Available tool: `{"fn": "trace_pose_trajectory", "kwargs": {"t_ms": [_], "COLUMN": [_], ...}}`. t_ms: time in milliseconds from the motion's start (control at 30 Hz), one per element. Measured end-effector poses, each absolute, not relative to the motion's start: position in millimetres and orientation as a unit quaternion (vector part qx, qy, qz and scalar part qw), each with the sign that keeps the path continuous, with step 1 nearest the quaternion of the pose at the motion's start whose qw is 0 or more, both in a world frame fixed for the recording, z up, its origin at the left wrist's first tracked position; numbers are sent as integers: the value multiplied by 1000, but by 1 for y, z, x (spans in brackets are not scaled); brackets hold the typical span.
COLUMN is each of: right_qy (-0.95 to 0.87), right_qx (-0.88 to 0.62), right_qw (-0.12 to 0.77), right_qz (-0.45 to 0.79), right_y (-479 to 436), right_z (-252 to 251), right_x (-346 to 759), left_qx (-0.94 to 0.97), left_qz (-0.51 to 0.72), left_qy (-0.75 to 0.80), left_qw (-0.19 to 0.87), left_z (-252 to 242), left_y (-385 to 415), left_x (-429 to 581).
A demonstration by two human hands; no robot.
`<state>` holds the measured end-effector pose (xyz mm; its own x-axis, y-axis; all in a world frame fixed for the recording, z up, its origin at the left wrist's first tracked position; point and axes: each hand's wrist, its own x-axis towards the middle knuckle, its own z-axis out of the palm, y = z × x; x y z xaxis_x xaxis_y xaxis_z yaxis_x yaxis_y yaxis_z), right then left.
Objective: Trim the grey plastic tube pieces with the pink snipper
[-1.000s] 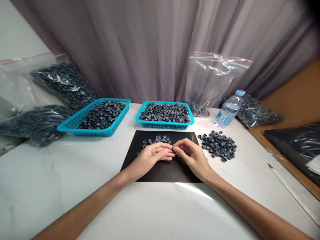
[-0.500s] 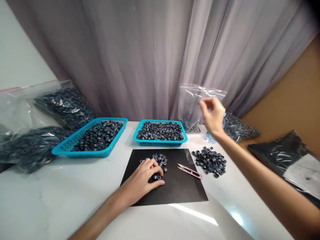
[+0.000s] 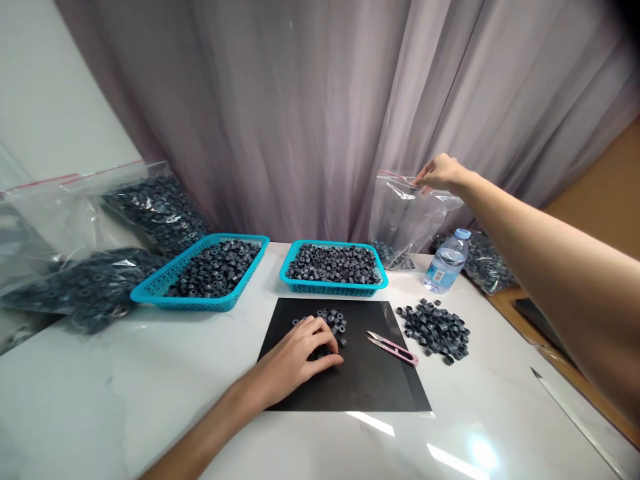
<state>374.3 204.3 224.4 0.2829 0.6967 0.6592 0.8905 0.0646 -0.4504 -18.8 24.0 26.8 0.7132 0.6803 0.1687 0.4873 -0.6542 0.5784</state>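
Right hand: shifted since half a second ago, from in front of the clear plastic zip bag to its red-striped mouth; fingers bent together, cannot tell whether pinching anything.
Left hand: fingers curved, thumb apart, cupped over small grey plastic rings heaped on a flat black rectangular mat.
Pink-handled metal snips: mat's right side, apart from left hand.
Pile of short dark-grey tubes: white marbled table, just right of mat.
Turquoise plastic basket: beyond mat, filled with grey rings; matching basket to its left, likewise.
Blue-capped clear plastic bottle: standing near bag.
Grey fabric curtain: behind everything.
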Motion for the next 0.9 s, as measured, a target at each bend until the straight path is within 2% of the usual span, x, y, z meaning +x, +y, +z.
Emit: {"fn": "trace_pose_trajectory", "kwargs": {"t_ms": [100,200,400,500,567,600,767,900], "right_qy": [-591,-583,-579,-569,-591,-623,-788,-818], "right_qx": [-720,-735,-680,-582,-525,-495,-441,-431], "right_qw": [361,343,408,481,508,511,425,375], "right_qz": [-45,-45,-189,-325,-342,-325,-62,66], "right_y": [198,189,152,107,71,53,-7,-14], "right_z": [221,216,197,162,124,101,0,-27], "right_x": [374,370,336,300,273,259,212,204], "left_qx": [886,884,876,867,859,855,852,859], "left_qz": [192,201,221,235,245,250,285,311], "left_qy": [329,330,337,341,350,354,355,347], "left_qw": [263,262,264,276,282,284,257,211], "left_z": [31,32,30,26,23,21,15,13], "left_y": [22,20,18,19,19,19,18,20], "left_x": [-17,-15,-13,-13,-13,-13,-8,-8]}}
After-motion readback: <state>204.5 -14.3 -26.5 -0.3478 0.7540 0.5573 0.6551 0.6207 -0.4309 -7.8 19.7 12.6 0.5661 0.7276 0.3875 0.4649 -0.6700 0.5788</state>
